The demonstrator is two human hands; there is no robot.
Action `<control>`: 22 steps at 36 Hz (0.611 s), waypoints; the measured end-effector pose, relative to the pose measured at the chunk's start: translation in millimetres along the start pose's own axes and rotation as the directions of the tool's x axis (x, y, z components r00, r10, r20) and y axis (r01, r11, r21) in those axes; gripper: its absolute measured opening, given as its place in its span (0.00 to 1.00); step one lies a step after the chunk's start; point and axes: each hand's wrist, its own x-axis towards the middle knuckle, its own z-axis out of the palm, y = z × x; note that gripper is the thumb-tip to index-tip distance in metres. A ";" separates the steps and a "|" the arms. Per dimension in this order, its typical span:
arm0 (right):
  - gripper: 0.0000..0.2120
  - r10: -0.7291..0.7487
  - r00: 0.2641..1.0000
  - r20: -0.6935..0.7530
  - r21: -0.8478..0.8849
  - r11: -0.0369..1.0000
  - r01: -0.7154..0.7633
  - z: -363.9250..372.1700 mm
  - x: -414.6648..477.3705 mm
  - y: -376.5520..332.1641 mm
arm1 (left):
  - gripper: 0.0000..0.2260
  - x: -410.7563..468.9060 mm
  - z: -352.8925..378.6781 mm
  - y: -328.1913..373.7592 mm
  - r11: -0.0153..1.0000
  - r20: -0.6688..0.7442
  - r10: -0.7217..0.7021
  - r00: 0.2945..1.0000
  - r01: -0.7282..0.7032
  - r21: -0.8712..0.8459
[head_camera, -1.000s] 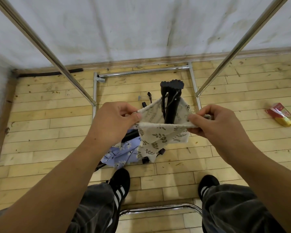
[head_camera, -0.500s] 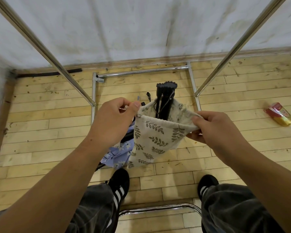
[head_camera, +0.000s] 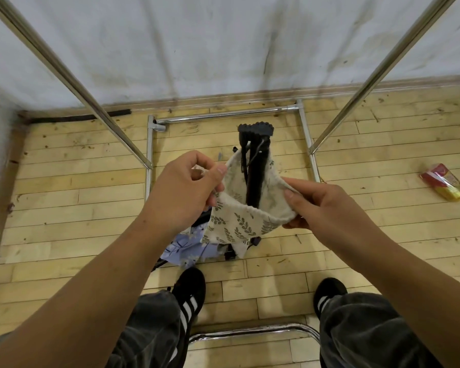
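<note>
Leaf-print cloth bag (head_camera: 239, 224) held up over floor, black stick thing (head_camera: 254, 166) poking out. Left hand (head_camera: 182, 189) and right hand (head_camera: 327, 208) pinch rim. Bag looks soft, light, floppy; best held by rim.

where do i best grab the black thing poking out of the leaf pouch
Grip the black thing on its upper shaft, under the scalloped head, coming from above: only that end clears the pouch, whose rim the left hand and right hand pinch.

Two hands — left hand (head_camera: 179, 193), right hand (head_camera: 329, 211) — one bag (head_camera: 239, 224), one black stand (head_camera: 255, 155), two shoes (head_camera: 190, 290), one packet (head_camera: 445, 185).
</note>
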 end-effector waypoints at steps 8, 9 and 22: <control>0.17 -0.203 0.973 0.113 -0.260 0.939 0.226 7.6 -5.1 0.9 | 0.06 -7.7 9.9 3.6 0.995 0.171 0.077 0.982 -0.086 0.046; 0.18 -0.217 0.966 0.140 -0.266 0.931 0.248 8.7 -6.1 0.0 | 0.06 -9.0 12.0 3.0 0.992 0.192 0.085 0.978 -0.101 0.075; 0.20 -0.249 0.947 0.200 -0.335 0.892 0.305 8.9 -4.7 7.2 | 0.06 -9.1 16.6 -6.7 0.985 0.278 -0.003 0.960 -0.045 0.166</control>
